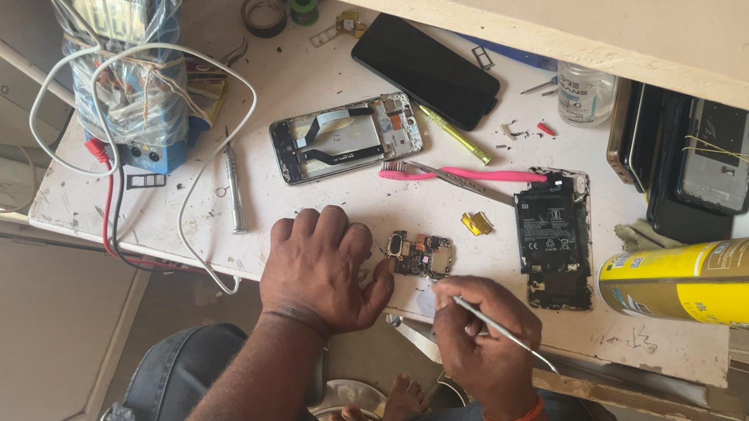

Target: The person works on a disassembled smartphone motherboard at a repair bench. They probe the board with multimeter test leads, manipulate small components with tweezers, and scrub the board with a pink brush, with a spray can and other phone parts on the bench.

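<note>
both knees in dark trousers sit closest, below the tabletop (187, 240) edge, with bare feet between them. just above, the right hand (475, 334), with an orange band at its wrist, pinches a thin metal tool (501, 331); its fingers are clenched around the shaft, and the tip points toward the small circuit board (421, 254). that circuit board lies near the front edge of the tabletop, between the two hands. the left hand (321, 268) rests just left of the circuit board, knuckles up, fingers curled and released, holding nothing, the thumb close to the board's lower left corner. up and left of the circuit board lies an opened phone frame (346, 137); up and right of it a pink toothbrush (462, 174) and, farther right, a phone body with a black battery (548, 235). a small yellow piece (478, 223) sits just above and right of the circuit board. far right of it lies a yellow spray can (739, 272) on its side. far left of it stands a plastic-wrapped device (130, 68) with white cable looped around.
</note>
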The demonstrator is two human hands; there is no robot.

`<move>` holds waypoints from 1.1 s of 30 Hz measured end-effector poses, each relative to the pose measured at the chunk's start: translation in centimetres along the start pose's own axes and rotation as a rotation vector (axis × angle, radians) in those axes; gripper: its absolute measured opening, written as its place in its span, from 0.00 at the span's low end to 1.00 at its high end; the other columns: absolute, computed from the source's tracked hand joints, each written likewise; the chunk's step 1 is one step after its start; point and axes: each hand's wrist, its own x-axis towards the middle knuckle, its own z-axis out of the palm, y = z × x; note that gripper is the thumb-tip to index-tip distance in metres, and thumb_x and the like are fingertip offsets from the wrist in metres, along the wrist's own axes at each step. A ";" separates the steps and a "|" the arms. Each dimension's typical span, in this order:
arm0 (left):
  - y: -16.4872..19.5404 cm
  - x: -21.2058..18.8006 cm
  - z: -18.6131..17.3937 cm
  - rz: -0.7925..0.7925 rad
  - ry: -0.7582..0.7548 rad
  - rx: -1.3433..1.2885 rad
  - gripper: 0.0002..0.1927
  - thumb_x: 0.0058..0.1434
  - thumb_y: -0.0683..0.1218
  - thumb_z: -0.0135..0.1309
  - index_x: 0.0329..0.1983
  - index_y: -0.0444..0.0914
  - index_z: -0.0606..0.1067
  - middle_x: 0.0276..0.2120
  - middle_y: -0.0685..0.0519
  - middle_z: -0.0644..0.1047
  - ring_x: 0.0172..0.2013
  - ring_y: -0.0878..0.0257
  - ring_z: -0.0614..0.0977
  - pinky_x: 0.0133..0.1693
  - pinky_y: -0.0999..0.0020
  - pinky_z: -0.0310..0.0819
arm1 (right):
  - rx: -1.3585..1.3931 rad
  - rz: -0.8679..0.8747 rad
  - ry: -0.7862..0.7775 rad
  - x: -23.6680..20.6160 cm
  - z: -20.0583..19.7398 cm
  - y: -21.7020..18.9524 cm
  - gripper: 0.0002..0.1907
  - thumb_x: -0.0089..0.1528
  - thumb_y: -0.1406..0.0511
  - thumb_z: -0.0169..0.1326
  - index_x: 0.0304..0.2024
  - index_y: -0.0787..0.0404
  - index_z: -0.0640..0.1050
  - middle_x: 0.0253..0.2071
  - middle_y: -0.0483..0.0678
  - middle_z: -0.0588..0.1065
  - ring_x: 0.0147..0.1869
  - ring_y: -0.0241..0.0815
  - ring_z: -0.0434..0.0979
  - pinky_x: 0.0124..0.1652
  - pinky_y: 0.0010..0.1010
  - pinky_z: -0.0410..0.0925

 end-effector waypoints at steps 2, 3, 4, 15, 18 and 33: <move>0.0 0.0 0.0 -0.003 -0.003 0.000 0.17 0.51 0.60 0.58 0.29 0.44 0.74 0.32 0.50 0.71 0.34 0.50 0.74 0.38 0.50 0.64 | 0.019 0.000 -0.002 0.0 -0.1 0.0 0.07 0.61 0.75 0.58 0.41 0.63 0.81 0.34 0.41 0.81 0.29 0.18 0.69 0.26 0.14 0.61; 0.0 0.0 0.0 -0.004 -0.004 0.000 0.17 0.51 0.60 0.58 0.29 0.44 0.74 0.32 0.50 0.71 0.34 0.50 0.74 0.38 0.50 0.64 | 0.028 -0.001 -0.003 0.0 -0.1 -0.1 0.07 0.61 0.75 0.58 0.41 0.63 0.81 0.34 0.41 0.81 0.29 0.18 0.69 0.27 0.14 0.61; 0.0 0.0 0.0 -0.006 -0.004 -0.002 0.17 0.51 0.60 0.58 0.29 0.44 0.74 0.32 0.50 0.71 0.34 0.50 0.74 0.38 0.50 0.63 | 0.002 -0.006 0.010 0.0 -0.1 -0.1 0.07 0.61 0.74 0.59 0.41 0.63 0.81 0.34 0.41 0.81 0.29 0.18 0.69 0.26 0.14 0.61; 0.0 0.0 0.1 -0.015 -0.022 0.002 0.17 0.51 0.61 0.58 0.29 0.43 0.75 0.32 0.50 0.71 0.35 0.50 0.74 0.38 0.50 0.64 | -0.057 -0.002 0.053 -0.1 0.1 -0.1 0.08 0.60 0.75 0.59 0.39 0.61 0.81 0.35 0.41 0.81 0.30 0.20 0.71 0.28 0.14 0.63; 0.0 0.0 0.1 -0.021 -0.038 0.004 0.17 0.52 0.61 0.58 0.29 0.43 0.75 0.33 0.50 0.72 0.35 0.50 0.74 0.38 0.50 0.64 | -0.052 -0.021 0.036 -0.1 0.0 -0.2 0.08 0.60 0.75 0.58 0.39 0.61 0.81 0.37 0.42 0.81 0.32 0.21 0.73 0.29 0.14 0.64; -0.1 -0.1 0.0 -0.014 -0.015 -0.015 0.16 0.52 0.60 0.58 0.29 0.44 0.75 0.33 0.50 0.72 0.34 0.50 0.74 0.38 0.50 0.64 | 0.033 0.009 0.033 0.1 -0.1 -0.2 0.06 0.62 0.77 0.55 0.41 0.67 0.79 0.39 0.49 0.82 0.40 0.29 0.82 0.36 0.18 0.74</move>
